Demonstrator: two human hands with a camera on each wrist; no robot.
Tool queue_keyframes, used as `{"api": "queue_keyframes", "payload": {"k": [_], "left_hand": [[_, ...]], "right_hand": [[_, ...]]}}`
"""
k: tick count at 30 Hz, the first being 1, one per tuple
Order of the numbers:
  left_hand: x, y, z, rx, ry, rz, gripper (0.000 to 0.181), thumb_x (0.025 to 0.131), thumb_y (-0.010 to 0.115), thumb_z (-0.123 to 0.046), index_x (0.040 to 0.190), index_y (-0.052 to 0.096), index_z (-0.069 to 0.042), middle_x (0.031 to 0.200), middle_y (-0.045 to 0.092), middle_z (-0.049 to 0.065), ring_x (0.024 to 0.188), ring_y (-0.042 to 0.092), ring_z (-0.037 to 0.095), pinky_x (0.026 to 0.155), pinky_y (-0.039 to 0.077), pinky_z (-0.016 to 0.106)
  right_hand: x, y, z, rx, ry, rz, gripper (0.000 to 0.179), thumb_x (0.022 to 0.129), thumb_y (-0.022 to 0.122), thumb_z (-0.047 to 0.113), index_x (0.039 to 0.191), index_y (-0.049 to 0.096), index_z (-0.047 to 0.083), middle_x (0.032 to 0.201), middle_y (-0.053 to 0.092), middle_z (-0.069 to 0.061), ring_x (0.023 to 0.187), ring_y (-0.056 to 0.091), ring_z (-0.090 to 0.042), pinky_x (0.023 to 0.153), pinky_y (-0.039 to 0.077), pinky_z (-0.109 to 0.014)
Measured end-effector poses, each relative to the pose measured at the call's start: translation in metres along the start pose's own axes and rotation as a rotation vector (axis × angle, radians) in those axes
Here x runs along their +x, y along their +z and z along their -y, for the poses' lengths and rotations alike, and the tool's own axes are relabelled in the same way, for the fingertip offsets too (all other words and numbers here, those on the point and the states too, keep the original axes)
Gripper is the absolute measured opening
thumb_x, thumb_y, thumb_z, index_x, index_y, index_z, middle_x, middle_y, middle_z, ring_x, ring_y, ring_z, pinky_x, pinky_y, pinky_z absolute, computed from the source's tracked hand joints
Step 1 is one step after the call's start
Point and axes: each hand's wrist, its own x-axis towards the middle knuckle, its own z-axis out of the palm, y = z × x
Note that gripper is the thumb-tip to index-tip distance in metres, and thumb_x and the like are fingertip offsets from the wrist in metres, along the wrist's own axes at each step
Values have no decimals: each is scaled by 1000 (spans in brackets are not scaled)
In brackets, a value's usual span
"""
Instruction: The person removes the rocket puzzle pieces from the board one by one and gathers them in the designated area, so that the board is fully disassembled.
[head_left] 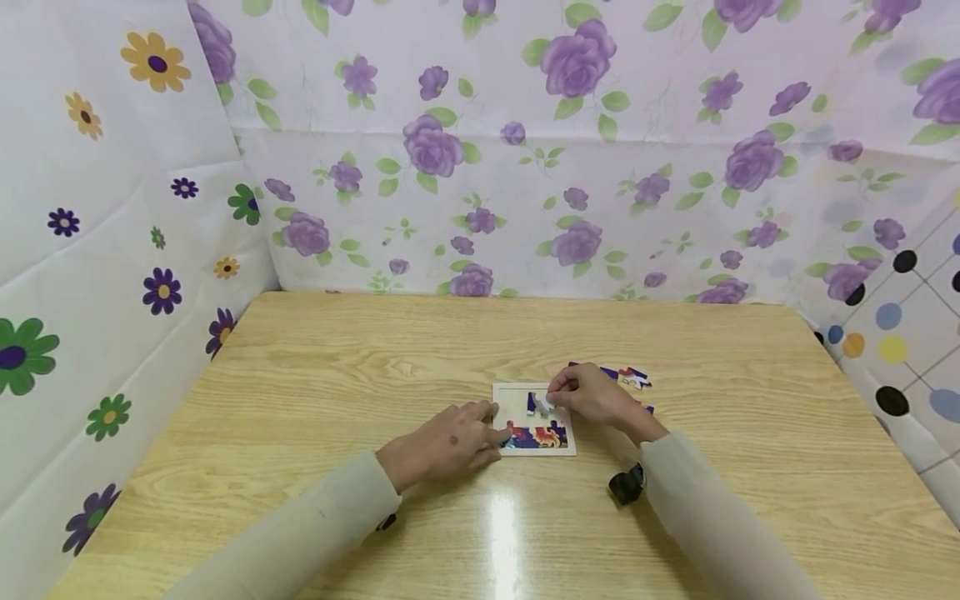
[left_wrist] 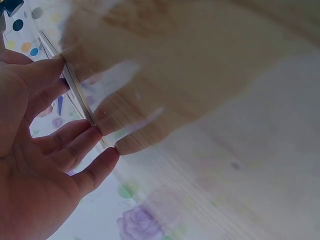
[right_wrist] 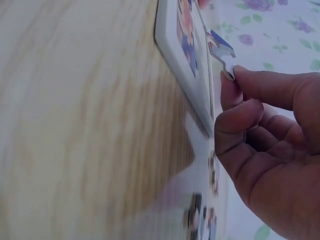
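A white-framed jigsaw board (head_left: 512, 404) lies on the table, its lower part filled with joined colourful pieces (head_left: 542, 437). My left hand (head_left: 453, 440) rests at the board's left side, fingers spread and fairly straight, touching the edge; the thumb side reaches over the lower left corner. In the left wrist view the fingertips of the left hand (left_wrist: 65, 145) meet the board's edge and the tabletop. Thumb and index finger of my right hand (head_left: 596, 396) pinch a jigsaw piece (right_wrist: 221, 50), tilted above the board's upper part. Its lower contact with the board cannot be told.
Several loose jigsaw pieces (head_left: 636, 377) lie right of the board, partly hidden behind the right hand. A black wrist device (head_left: 627, 485) hangs under the right sleeve. Beyond the wooden table (head_left: 360, 358) hangs a flowered cloth (head_left: 480, 167).
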Motion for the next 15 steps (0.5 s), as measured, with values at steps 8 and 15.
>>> {"api": "queue_keyframes", "payload": {"k": [8, 15], "left_hand": [[0, 1, -2, 14, 5, -18, 38, 101, 60, -33, 136, 62, -15, 146, 49, 18, 129, 53, 30, 102, 48, 46], [0, 1, -2, 21, 9, -25, 38, 101, 60, -33, 135, 62, -16, 144, 51, 17, 127, 54, 28, 101, 49, 44]], "right_hand": [[-7, -13, -10, -12, 5, -35, 8, 97, 65, 10, 94, 68, 4, 84, 63, -6, 71, 50, -16, 60, 41, -27], [-14, -23, -15, 87, 65, -34, 10, 100, 62, 10, 100, 66, 1, 82, 62, -14, 55, 43, -15, 47, 38, -26]]}}
